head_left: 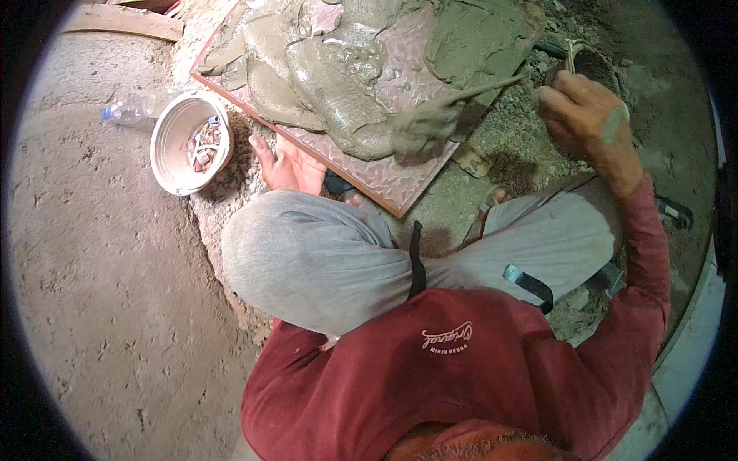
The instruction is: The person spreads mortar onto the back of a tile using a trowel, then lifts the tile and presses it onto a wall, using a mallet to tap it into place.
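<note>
A large square tile [396, 173] lies in front of me, its ridged pinkish back mostly covered with wet grey mortar [330, 84]. My right hand [584, 115] is closed at the right of the tile, round the handle end of a trowel. The trowel's blade [423, 129], coated in mortar and slightly blurred, rests over the mortar near the tile's front right edge. The grip itself is mostly hidden by my fingers. Beside the tile's front left edge, my left hand [296, 165] is turned palm up with the thumb apart. Its fingertips are hidden at the tile's edge.
A white plastic tub [178, 165] with small bits inside stands left of the tile. Next to it lies a clear bottle [132, 109] with a blue cap. A wooden plank [127, 23] is at the far left. Loose rubble [500, 127] borders the tile's right side.
</note>
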`<state>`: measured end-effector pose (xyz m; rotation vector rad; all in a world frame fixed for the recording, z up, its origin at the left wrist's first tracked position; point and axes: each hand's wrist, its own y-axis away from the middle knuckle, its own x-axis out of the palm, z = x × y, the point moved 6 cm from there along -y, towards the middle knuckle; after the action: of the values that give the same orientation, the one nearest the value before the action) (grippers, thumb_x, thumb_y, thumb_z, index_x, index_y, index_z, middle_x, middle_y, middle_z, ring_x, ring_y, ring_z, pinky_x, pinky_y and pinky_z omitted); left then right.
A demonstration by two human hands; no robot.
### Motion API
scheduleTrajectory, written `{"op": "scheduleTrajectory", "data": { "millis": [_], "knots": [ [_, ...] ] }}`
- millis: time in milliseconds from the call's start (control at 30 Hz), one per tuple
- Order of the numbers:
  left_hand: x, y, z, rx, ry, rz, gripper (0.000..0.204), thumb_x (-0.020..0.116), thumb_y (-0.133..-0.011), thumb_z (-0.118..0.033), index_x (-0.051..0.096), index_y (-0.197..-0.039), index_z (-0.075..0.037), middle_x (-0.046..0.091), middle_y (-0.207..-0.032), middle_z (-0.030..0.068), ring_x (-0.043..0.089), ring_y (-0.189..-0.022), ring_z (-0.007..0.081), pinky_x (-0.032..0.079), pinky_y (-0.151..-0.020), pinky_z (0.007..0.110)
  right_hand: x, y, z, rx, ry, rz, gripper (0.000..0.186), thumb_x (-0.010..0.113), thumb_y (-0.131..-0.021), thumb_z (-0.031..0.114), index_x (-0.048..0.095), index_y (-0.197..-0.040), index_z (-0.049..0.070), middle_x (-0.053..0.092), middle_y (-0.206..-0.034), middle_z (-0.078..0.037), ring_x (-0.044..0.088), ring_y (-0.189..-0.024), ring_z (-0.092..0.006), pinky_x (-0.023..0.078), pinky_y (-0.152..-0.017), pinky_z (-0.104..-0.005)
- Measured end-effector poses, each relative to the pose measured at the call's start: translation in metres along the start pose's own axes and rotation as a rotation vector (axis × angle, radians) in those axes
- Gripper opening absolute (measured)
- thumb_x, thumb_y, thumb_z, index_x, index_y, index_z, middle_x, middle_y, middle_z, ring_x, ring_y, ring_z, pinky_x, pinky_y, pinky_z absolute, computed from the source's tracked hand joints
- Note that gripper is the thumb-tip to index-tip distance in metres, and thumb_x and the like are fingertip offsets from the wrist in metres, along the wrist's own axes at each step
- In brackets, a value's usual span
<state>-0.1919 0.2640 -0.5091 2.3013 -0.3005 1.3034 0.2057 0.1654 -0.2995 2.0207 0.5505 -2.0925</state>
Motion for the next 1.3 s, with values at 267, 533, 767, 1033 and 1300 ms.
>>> {"op": "scheduleTrajectory", "data": {
  "millis": [267,533,767,1033,1300],
  "knots": [
    [0.013,0.001,0.004,0.001,0.065,0.071,0.090,0.043,-0.097,-0.072,0.026,-0.159,-0.009,0.037,-0.160,0.0156,0.043,-0.142,0.0356,0.039,-0.112,0.061,-0.007,-0.011,0.042,-0.012,-0.030,-0.054,0.028,0.071,-0.082,0.017,0.061,-0.108,0.014,0.057,-0.094,-0.005,0.063,-0.083,-0.0246,0.051,-0.065,-0.0378],
    [0.011,0.002,0.008,-0.043,0.086,0.036,0.089,0.042,-0.096,-0.074,0.027,-0.159,-0.012,0.037,-0.160,0.0145,0.042,-0.142,0.0370,0.038,-0.113,0.062,0.023,-0.005,0.037,-0.073,0.280,0.169,0.023,0.067,-0.085,0.021,0.057,-0.104,0.013,0.055,-0.092,-0.006,0.065,-0.087,-0.0268,0.052,-0.066,-0.0407],
    [0.011,0.001,0.001,-0.034,0.029,0.125,0.096,0.046,-0.095,-0.074,0.023,-0.159,-0.006,0.034,-0.161,0.0173,0.040,-0.144,0.0359,0.035,-0.117,0.058,0.037,-0.007,-0.001,0.697,-0.838,0.407,0.043,0.050,-0.106,0.050,0.057,-0.103,0.007,0.053,-0.077,-0.001,0.057,-0.061,-0.0094,0.047,-0.051,-0.0286],
    [0.009,0.000,0.005,0.001,0.017,0.001,0.091,0.044,-0.096,-0.073,0.026,-0.159,-0.010,0.036,-0.160,0.0159,0.042,-0.143,0.0359,0.039,-0.114,0.058,0.059,0.012,0.047,0.764,-1.138,0.916,0.046,0.047,-0.106,0.049,0.058,-0.099,0.005,0.049,-0.061,0.002,0.047,-0.041,-0.0062,0.041,-0.038,-0.0239],
    [0.014,0.005,0.001,0.033,0.018,0.016,0.091,0.045,-0.096,-0.072,0.025,-0.159,-0.009,0.035,-0.161,0.0166,0.040,-0.145,0.0358,0.035,-0.117,0.059,0.047,-0.021,0.036,0.573,-0.902,0.783,0.044,0.047,-0.104,0.053,0.056,-0.100,0.010,0.050,-0.067,0.000,0.053,-0.051,-0.0112,0.044,-0.046,-0.0279]
  ]
}}
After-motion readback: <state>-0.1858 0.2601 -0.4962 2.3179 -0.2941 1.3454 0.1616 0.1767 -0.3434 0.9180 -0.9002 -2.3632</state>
